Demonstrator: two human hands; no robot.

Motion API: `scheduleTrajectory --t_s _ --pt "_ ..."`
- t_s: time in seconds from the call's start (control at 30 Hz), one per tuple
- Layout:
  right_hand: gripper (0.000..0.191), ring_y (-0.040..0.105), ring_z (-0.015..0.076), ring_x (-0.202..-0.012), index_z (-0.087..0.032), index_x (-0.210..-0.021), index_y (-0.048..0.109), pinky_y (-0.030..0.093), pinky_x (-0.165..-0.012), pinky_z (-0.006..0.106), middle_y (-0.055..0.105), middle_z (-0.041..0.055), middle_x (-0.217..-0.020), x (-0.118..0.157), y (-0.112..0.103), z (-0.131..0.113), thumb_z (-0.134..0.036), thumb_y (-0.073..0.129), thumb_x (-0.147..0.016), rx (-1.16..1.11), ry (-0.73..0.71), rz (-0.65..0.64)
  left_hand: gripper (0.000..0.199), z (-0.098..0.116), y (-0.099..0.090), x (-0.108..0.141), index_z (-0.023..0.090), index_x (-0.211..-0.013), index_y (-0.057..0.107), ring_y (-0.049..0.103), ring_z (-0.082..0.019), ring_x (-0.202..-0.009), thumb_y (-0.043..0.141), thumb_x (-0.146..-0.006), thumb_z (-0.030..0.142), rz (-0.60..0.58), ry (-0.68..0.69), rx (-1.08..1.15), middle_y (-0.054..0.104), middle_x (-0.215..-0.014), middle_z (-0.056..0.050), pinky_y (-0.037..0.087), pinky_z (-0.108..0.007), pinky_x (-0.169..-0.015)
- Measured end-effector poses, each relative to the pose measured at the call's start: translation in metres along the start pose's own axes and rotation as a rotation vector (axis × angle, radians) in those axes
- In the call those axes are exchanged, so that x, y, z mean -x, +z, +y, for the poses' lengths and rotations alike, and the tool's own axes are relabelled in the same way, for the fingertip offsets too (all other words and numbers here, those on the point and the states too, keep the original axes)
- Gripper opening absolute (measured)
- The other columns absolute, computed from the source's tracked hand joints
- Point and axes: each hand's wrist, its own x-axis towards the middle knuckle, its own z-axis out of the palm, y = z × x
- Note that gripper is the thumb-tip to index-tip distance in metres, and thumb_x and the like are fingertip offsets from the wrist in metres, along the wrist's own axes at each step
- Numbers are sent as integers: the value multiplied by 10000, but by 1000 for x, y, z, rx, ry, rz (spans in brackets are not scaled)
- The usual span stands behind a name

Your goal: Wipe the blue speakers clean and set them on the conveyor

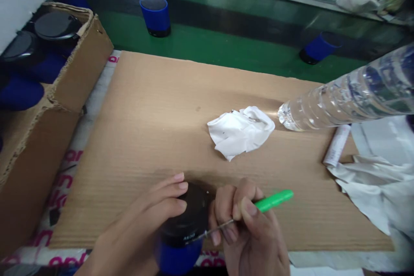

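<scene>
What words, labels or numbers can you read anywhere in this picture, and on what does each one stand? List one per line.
Small pale lettering on the black band of the blue and black speaker held in the left hand: too blurred to read.
Pink letters on the white sheet under the cardboard mat: cut off, only fragments like "on" show.
White tube: its print is too small to read.

- Left hand (152,215) is reaching in from the lower left over the cardboard sheet's near edge, fingers (176,187) curling forward in a loose grasp, palm facing down.
- Right hand (249,233) is sitting just beside it, fingers folded tight in a pen-style pinch, knuckles facing up.
</scene>
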Motion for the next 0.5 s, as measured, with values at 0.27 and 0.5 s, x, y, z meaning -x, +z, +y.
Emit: scheduleTrajectory --t_s 0.27,0.5 --pt "353 453 61 -447 -289 -944 655 503 -566 176 522 -94 -531 0 -3 -20 -481 377 -1049 -103 20 -51 386 -2 5 6 318 -1182 561 524 -100 -1350 468 -898 73 38 -16 17 646 -1310 44 434 -186 -1133" --pt "313 780 213 -813 -263 -691 645 631 -745 316 812 4 -906 -25 -15 8 -506 837 -732 302 -202 -31 356 3 -17 -20 313 -925 657 740 -166 -1044 450 -875 27 -92 46 -69 786 -1033 46 614 -290 -951"
